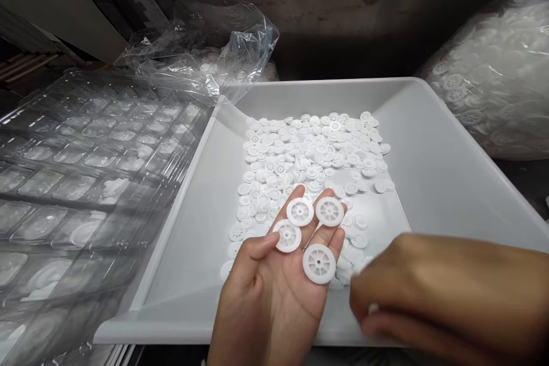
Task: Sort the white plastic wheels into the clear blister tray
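Observation:
My left hand (274, 291) is palm up over the near side of a bin, with several white plastic spoked wheels (319, 263) lying on its palm and fingers. Its thumb rests against the edge of one wheel (287, 235). To the right, my right hand (386, 291) is smeared by motion, its fingers curled in. A small white spot shows at those fingers, too blurred to name. Beneath both hands, many similar white wheels (309, 154) lie loose across the floor of the grey-white bin (446, 166).
Left of the bin, clear plastic trays (72, 183) are stacked, with white parts in some compartments. A clear plastic bag (231, 51) sits behind the bin's left corner. A large bag full of white wheels (506, 74) stands at the right.

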{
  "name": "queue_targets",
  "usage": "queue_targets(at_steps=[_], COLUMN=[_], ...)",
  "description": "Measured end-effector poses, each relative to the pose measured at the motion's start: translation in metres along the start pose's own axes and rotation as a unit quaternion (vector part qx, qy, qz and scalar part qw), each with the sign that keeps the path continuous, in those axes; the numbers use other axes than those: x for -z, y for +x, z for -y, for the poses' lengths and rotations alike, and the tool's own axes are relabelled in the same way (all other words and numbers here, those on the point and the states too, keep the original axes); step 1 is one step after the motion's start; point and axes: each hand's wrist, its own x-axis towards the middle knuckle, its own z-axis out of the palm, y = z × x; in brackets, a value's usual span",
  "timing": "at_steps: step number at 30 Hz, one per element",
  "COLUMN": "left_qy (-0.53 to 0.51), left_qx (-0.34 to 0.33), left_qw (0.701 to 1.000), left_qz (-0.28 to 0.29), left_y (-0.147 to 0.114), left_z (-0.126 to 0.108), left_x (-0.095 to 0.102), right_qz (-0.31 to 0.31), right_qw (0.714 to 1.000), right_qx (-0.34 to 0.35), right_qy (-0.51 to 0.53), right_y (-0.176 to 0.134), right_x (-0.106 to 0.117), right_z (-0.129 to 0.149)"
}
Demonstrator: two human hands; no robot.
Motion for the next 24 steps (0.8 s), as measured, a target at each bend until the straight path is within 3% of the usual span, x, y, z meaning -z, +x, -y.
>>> queue_targets(at_steps=[3,5,6,9,13,15,18,20,24], left_qy=[0.004,0.007,0.007,0.009,0.011,0.01,0.012,0.017,0.015], left_qx=[0.007,0.007,0.006,0.009,0.009,0.015,0.022,0.017,0.01], left_qw=[1.0,1.0,1.0,1.0,1.0,1.0,1.0,1.0,1.0], left_qz=[0.003,0.007,0.007,0.004,0.002,0.006,0.007,0.001,-0.012], left_y=[0.0,0.0,-0.001,-0.001,0.001,0.001,0.0,0.0,0.0], left_z=[0.0,0.001,0.002,0.003,0.003,0.001,0.0,0.0,0.001], left_x=[-0.002,-0.004,-0.005,-0.007,-0.005,-0.003,-0.002,-0.004,-0.006], right_qz=[-0.11,-0.213,-0.236,-0.193,-0.17,-0.188,-0.222,-0.239,-0.231], right_qw=[0.991,0.97,0.963,0.972,0.968,0.939,0.861,0.837,0.872], right_qx=[-0.068,-0.115,-0.127,-0.132,-0.123,-0.127,-0.108,-0.101,-0.136], right_qy=[0.035,0.0,-0.026,-0.037,0.134,0.258,0.445,0.482,0.41], right_y=[0.012,0.02,0.023,0.031,0.037,0.038,0.039,0.041,0.044], right_x=[0.012,0.012,0.01,0.001,0.002,0.007,0.016,0.02,0.019], right_z=[-0.003,-0.011,-0.015,-0.025,-0.028,-0.03,-0.033,-0.034,-0.035])
